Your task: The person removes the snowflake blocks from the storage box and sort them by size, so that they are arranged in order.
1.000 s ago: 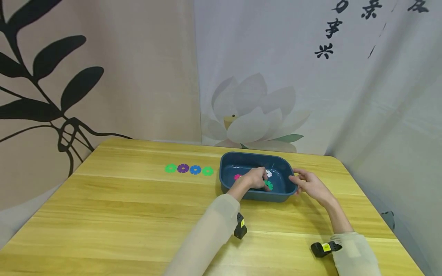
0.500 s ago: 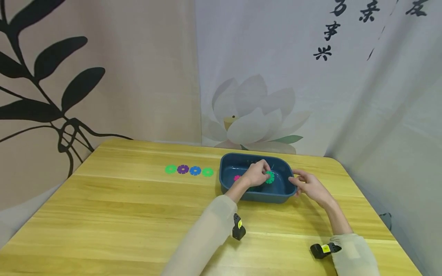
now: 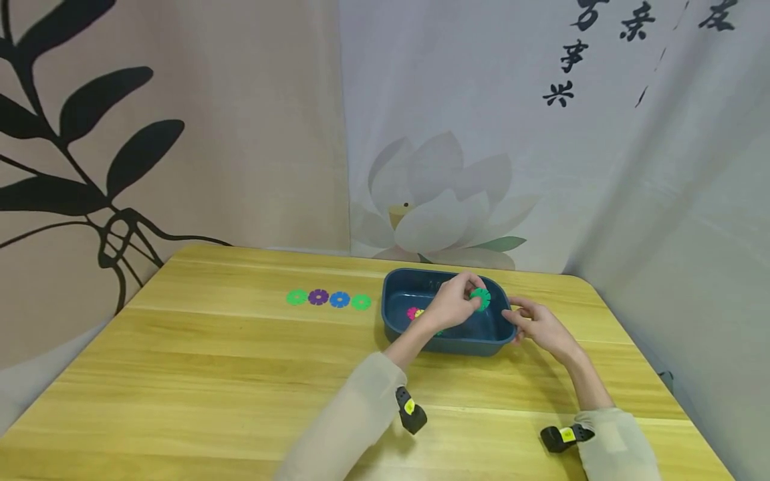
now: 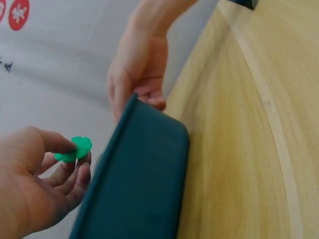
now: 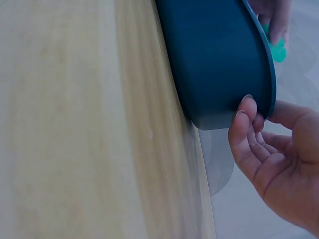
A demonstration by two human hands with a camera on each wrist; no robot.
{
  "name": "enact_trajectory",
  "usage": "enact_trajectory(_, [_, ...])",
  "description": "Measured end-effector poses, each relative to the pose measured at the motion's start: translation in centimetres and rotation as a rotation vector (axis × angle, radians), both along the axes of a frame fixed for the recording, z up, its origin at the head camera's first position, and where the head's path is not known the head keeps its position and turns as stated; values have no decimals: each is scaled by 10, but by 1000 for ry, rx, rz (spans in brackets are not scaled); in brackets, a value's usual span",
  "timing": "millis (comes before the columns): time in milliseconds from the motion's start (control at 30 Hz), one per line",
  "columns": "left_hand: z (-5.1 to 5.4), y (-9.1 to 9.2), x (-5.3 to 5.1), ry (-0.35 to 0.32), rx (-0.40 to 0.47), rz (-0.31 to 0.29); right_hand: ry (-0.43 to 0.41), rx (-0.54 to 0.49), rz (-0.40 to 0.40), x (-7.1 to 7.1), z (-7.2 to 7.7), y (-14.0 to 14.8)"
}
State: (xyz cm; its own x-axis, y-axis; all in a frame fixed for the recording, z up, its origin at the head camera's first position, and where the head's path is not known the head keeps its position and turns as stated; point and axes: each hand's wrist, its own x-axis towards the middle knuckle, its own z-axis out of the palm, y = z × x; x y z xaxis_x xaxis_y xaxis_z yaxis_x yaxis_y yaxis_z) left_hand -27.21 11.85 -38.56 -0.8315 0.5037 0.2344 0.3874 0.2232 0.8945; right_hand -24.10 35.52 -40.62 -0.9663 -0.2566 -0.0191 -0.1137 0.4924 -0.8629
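Note:
The left hand [image 3: 452, 304] is over the dark blue basin [image 3: 463, 345], pinching a green flower-shaped disc [image 3: 482, 299] between thumb and fingers. In the left wrist view the green disc [image 4: 82, 147] is held above the basin's rim by the left hand [image 4: 35, 174]. At the basin's right end the right hand [image 3: 544, 327] grips the rim; in the right wrist view its thumb lies over the edge and its fingers [image 5: 244, 129] press the outer wall. Inside the basin, a pink disc [image 3: 412, 312] and a yellow one [image 3: 420, 313] show beside the left wrist.
Left of the basin, a row of flat discs lies on the wooden table [image 3: 210, 374]: green [image 3: 297, 297], purple [image 3: 319, 296], blue [image 3: 339, 299] and green [image 3: 361, 302]. A printed curtain [image 3: 259, 133] hangs behind the table.
From the basin floor, the left hand has risen with the green disc pinched in its fingers, shifting slightly right. The right hand keeps its hold on the rim.

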Motion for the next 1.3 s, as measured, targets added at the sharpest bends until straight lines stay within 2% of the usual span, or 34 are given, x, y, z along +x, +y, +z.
enact_trajectory(167, [8,-10,7,-14,54,7,0,15,-4,-1,1,0])
enact_trajectory(333, [10,-24,11,-22,92,9,-2,22,-9,-1,2,0])
enact_trajectory(533, [8,-47,8,-7,132,18,-3,21,-10,-3,2,-1])
enact_trajectory(800, [6,-89,2,18,152,71,-11,12,-11,-3,3,-2])
enact_trajectory(967, [6,-113,1,-4,185,104,-5,17,-15,-2,4,-2])
enact_trajectory(1300, [-1,-160,-5,-52,153,198,2,20,-12,-2,5,-2])
